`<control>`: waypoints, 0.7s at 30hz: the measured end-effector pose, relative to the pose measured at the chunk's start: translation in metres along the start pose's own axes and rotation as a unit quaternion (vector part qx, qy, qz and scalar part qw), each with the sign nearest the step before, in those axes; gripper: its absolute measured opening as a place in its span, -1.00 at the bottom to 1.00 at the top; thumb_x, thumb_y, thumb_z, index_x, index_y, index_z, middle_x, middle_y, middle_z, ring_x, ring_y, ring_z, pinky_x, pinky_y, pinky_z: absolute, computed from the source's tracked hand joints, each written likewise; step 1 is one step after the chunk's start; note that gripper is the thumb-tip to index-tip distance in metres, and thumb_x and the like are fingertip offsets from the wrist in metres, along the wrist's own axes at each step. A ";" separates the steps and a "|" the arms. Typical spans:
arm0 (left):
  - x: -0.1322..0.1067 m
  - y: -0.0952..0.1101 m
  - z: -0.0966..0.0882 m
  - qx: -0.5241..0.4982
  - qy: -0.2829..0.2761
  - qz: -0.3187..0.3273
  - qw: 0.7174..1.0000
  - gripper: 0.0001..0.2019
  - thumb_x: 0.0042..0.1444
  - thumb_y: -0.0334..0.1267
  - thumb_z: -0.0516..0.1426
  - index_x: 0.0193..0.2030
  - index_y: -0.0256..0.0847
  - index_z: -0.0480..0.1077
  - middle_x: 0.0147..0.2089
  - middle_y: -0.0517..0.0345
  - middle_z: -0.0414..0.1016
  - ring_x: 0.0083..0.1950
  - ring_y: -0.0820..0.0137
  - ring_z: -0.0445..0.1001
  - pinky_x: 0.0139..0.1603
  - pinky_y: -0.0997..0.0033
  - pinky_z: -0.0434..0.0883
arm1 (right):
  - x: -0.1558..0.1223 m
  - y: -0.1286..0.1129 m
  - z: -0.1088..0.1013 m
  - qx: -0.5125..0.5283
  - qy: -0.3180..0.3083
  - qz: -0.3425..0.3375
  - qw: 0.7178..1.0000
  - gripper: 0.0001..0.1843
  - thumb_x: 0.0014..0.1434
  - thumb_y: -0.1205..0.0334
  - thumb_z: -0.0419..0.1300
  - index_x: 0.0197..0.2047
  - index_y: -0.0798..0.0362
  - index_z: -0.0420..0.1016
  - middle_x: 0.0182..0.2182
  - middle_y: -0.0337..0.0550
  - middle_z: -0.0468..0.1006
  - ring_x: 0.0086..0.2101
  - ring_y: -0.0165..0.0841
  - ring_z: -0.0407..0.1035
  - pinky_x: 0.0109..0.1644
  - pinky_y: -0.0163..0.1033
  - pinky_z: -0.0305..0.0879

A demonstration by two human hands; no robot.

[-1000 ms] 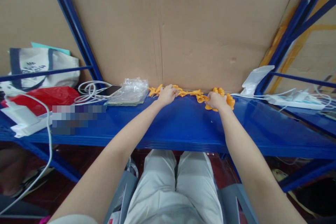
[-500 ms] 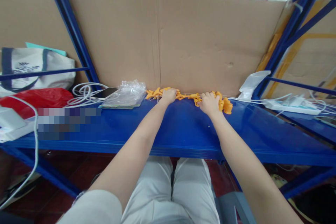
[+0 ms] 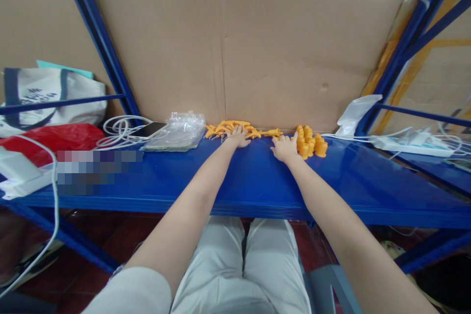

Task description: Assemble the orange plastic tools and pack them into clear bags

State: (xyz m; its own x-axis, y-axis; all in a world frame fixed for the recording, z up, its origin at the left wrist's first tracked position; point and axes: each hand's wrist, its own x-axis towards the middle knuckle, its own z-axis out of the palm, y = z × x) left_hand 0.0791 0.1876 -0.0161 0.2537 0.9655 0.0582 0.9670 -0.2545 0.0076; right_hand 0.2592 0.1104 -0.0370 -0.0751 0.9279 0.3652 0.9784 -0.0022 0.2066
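On glossy shelving (image 3: 257, 181), left hand (image 3: 238, 136) and right hand (image 3: 285, 148) outspread by spindly, knobbly orange pieces (image 3: 311, 145)

Yellow-orange is shared by the stubby pieces (image 3: 321, 146) and the slender pieces (image 3: 271, 132). The desk (image 3: 257, 176) is coloured deep blue, the cardboard panel (image 3: 275, 59) plain brown. The cream canvas bag (image 3: 79, 91) is banded in navy and marked with dark lettering.

Holds the left arm (image 3: 186, 213) and right arm (image 3: 338, 216) stretched forward, angled inward. Has the left hand (image 3: 238, 137) palm down, fingers spread; has the right hand (image 3: 285, 148) likewise palm down, fingers splayed, near the left but apart.
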 end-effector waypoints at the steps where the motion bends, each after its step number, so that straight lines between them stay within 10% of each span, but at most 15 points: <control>1: -0.002 0.000 -0.001 0.001 -0.003 0.003 1.000 -0.25 0.27 0.03 -0.04 0.54 -0.14 -0.11 0.59 -0.08 -0.40 0.58 -0.02 -0.40 0.44 -0.38 -0.22 | 0.001 0.000 0.000 -0.001 -0.007 0.003 1.000 -0.60 0.38 0.14 0.03 0.18 0.08 0.46 0.09 0.22 0.51 0.09 -0.01 0.37 0.31 0.41 -0.22; 11: -0.034 0.000 -0.021 -0.021 -0.009 0.013 1.000 -0.39 0.25 -0.25 -0.03 0.46 -0.08 0.13 0.58 -0.06 -0.21 0.57 -0.07 -0.24 0.42 -0.44 -0.14 | 0.002 -0.003 -0.002 0.020 0.051 -0.007 0.998 -0.54 0.31 0.32 -0.05 0.19 0.02 0.46 0.03 0.12 0.57 0.05 -0.05 0.40 0.31 0.39 -0.29; 21: -0.059 -0.003 0.003 -0.078 0.137 0.085 0.984 -0.40 0.28 -0.28 0.03 0.47 -0.13 0.09 0.56 -0.03 -0.04 0.56 0.09 -0.09 0.48 -0.19 0.00 | -0.001 0.002 -0.015 0.103 0.108 0.033 0.988 -0.56 0.29 0.31 -0.06 0.14 0.10 0.45 0.00 0.20 0.50 0.00 -0.03 0.40 0.21 0.23 0.01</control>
State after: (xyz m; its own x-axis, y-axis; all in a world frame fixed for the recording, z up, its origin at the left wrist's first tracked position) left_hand 0.0612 0.1321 -0.0223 0.3744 0.8630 0.3392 0.8909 -0.4362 0.1264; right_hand 0.2586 0.1042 -0.0232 -0.0281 0.8266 0.5621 0.9993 0.0368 -0.0042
